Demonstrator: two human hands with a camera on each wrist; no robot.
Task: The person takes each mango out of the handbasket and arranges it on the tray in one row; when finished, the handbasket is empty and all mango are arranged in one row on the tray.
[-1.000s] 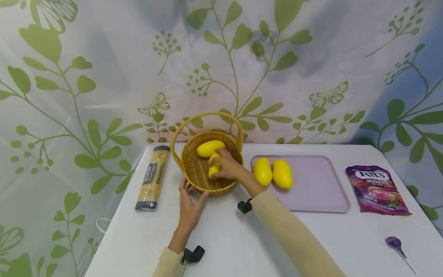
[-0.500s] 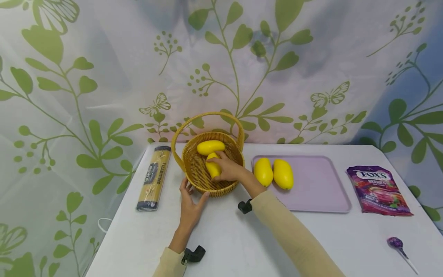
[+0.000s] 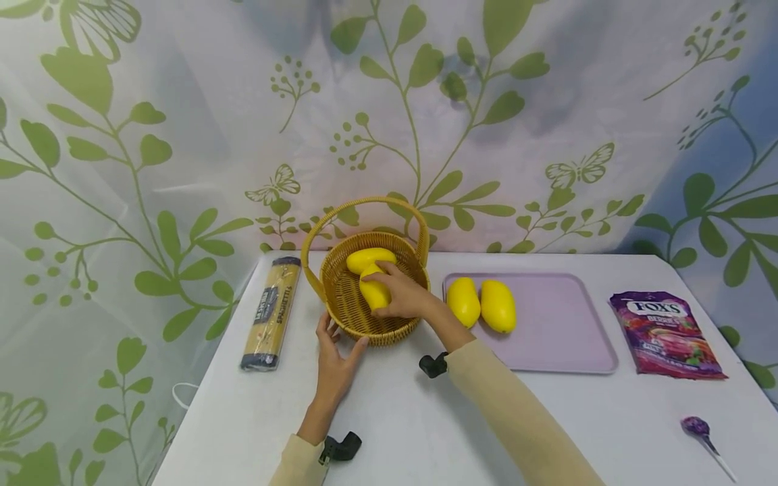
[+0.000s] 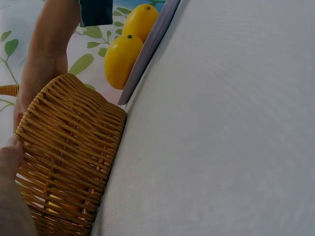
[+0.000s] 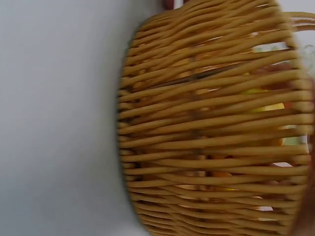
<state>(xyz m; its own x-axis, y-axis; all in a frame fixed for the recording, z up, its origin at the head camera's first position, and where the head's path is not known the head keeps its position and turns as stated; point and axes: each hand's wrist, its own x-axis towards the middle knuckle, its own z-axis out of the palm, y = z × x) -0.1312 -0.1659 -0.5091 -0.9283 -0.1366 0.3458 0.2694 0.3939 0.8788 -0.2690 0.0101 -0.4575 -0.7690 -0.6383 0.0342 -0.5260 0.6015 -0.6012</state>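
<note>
We see a wicker basket [image 3: 344, 297] with two yellow mangoes [image 3: 362, 258] inside.
Our right hand [image 3: 401, 291] curls round the nearer mango [image 3: 375, 294]; our left hand [image 3: 335, 361], thumb and fingers spread apart, rests against the basket's near-left outside. Right of the basket, a pale purple tray [image 3: 553, 324] bears two more yellow mangoes [image 3: 498, 307].

White table, neat row along the back
On the white table [image 3: 389, 418] stand, left to right, a spaghetti pack [image 3: 271, 314], wicker basket [image 3: 345, 304], lilac tray [image 3: 553, 327] and purple Fox's bag [image 3: 667, 334]; a lollipop [image 3: 696, 426] lies in front of the bag.
</note>
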